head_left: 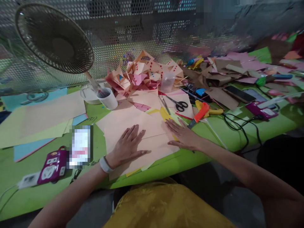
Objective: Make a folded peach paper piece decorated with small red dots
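Observation:
Pale peach paper sheets (152, 147) lie in front of me on the green-covered table (163, 166), with yellow paper edges peeking out beneath. My left hand (128, 144) rests flat on the sheets, fingers spread, holding nothing; a pale band circles that wrist. Over the sheets' right side, my right hand (181, 134) is laid out flat with fingers extended, also empty. Just beyond it are black-handled scissors (180, 105), an orange-handled cutter (201, 112) and a yellow-handled tool (215, 111).
A fan (57, 41) stands at the back left near a white cup (108, 98). A lit phone (80, 145) and a purple power strip (52, 166) lie left. Paper scraps (142, 72) heap along the back. Cables trail from another purple power strip (262, 110) at right.

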